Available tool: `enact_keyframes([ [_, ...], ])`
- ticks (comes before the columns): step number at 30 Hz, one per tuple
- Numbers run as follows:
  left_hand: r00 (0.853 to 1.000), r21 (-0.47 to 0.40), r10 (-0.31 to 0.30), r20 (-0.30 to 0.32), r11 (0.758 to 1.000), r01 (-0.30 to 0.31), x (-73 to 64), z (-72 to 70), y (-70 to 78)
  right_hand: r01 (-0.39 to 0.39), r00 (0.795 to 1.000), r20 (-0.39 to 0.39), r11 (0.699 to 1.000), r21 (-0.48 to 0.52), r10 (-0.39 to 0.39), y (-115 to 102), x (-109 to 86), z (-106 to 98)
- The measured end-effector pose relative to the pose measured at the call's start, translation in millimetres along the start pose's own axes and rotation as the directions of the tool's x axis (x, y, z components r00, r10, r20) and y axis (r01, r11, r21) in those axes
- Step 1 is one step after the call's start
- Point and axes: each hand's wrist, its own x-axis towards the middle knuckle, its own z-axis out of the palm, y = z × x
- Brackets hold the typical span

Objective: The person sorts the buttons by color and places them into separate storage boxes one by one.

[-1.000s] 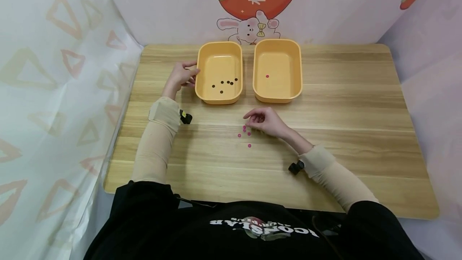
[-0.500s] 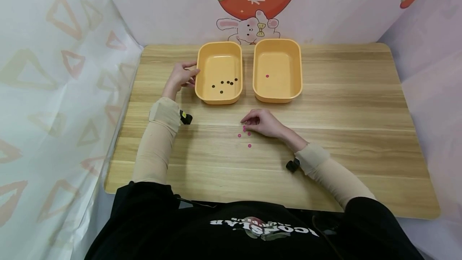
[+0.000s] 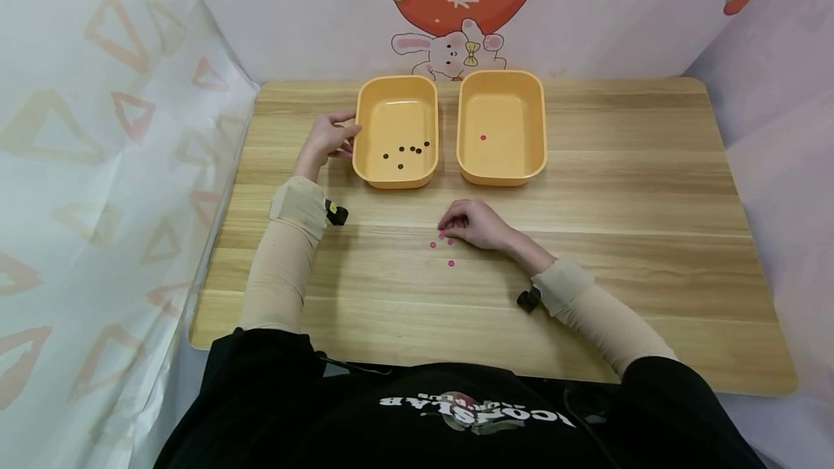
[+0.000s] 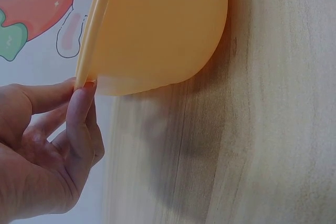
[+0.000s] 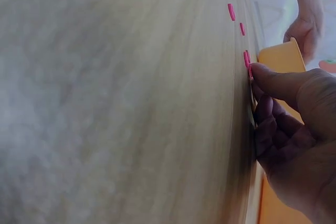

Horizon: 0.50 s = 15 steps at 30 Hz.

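My left hand (image 3: 326,137) holds the left rim of a yellow-orange plastic bin (image 3: 395,111), its thumb over the edge; the left wrist view shows the same grip. Several small black discs (image 3: 400,166) lie in that bin. A matching second bin (image 3: 502,114) stands to its right with one small pink disc (image 3: 483,137) inside. In front of the bins, my right hand (image 3: 481,226) is low over the table, thumb and index finger pinching at a small pink disc (image 5: 249,64). Several loose pink discs (image 3: 451,263) lie close by on the wood.
The wooden table (image 3: 651,237) has a patterned sheet (image 3: 111,165) along its left side and a printed backdrop (image 3: 606,20) behind the bins. A small black camera (image 3: 529,300) is strapped at the right wrist, another (image 3: 337,214) at the left.
The right hand has shifted slightly left, and its thumb and index finger have come together at the pink discs. The left hand and both bins have stayed in place.
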Motion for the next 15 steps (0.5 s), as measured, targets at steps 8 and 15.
enact_keyframes([
  [8, 1.000, -0.014, 0.004, 0.004, 1.000, -0.004, 0.6, -0.2, -1.1, 0.012, 1.000, 0.006, 1.000, -0.008, -0.012, -0.3, -2.4, -0.4],
  [15, 1.000, -0.001, 0.007, -0.004, 1.000, -0.007, -0.7, -0.1, -0.3, 0.014, 1.000, -0.012, 1.000, -0.013, -0.015, 2.0, -4.8, 1.5],
])
